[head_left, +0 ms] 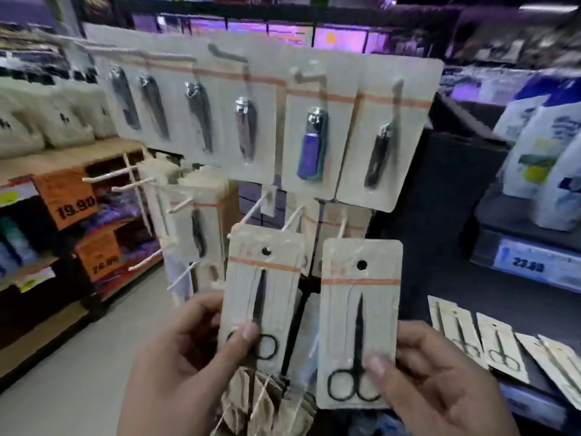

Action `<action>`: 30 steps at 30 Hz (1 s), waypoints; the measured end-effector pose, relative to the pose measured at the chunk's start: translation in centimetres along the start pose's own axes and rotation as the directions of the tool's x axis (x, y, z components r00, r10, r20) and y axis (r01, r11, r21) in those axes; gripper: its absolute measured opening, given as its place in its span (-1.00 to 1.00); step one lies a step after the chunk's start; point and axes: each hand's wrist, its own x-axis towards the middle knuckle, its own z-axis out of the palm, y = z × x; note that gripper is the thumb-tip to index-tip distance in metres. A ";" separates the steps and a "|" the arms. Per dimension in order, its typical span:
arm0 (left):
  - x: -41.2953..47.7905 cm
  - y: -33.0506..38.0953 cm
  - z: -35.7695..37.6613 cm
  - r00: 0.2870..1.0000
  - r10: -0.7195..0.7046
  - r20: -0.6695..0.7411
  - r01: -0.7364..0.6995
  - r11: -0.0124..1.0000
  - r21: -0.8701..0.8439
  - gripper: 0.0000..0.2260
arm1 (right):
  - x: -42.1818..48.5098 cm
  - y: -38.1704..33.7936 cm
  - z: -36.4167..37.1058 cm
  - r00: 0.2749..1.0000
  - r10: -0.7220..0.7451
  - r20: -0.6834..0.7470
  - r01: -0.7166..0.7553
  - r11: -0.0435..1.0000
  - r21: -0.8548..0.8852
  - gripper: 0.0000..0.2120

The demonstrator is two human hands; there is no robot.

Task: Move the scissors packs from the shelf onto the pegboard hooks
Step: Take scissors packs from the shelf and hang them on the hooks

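Note:
My left hand (182, 366) grips a scissors pack (264, 297), a beige card with an orange stripe, a punched hole and black scissors. My right hand (440, 385) holds a second, matching scissors pack (358, 319) by its lower right corner. Both packs are upright in front of the lower white pegboard hooks (292, 218). Several more scissors packs (500, 344) lie on the dark shelf (528, 372) at the right.
Carded nail clippers (245, 127) hang in a row on the upper hooks. Bare white hooks (125, 184) stick out at the left. White bottles (547, 158) stand on the right shelf above a price tag (531, 262). Orange price signs (69, 202) mark the left shelves.

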 end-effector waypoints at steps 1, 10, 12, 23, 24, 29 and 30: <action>0.8 -0.3 -0.8 0.999 -0.019 0.029 0.019 1.000 -0.016 -0.84 | -0.2 0.0 1.0 0.999 0.008 -0.053 -0.008 1.000 0.001 -0.89; 3.5 -2.1 -2.7 0.963 -0.082 0.258 0.105 0.991 -0.077 -0.81 | -1.0 1.6 5.3 0.968 -0.045 -0.247 0.028 0.997 -0.071 -0.85; 3.7 -2.2 -2.6 0.965 -0.082 0.251 0.106 0.991 -0.083 -0.80 | -0.9 1.7 5.7 0.957 -0.070 -0.282 0.047 0.995 -0.089 -0.89; 4.2 -2.9 -2.8 0.954 -0.079 0.288 0.087 0.996 -0.015 -0.85 | -0.4 2.9 5.6 0.939 -0.030 -0.344 -0.005 0.995 -0.101 -0.86; 4.2 -3.0 -2.7 0.954 -0.081 0.290 0.088 0.996 -0.012 -0.85 | -0.4 2.9 5.6 0.938 -0.030 -0.346 -0.006 0.995 -0.103 -0.86; 4.1 -3.4 -2.7 0.953 -0.074 0.293 0.081 0.997 -0.014 -0.84 | -0.1 3.2 5.5 0.933 -0.029 -0.359 -0.012 0.994 -0.112 -0.85; 4.1 -3.4 -2.7 0.953 -0.070 0.294 0.077 0.997 -0.013 -0.84 | -0.1 3.2 5.5 0.932 -0.032 -0.361 -0.010 0.994 -0.113 -0.85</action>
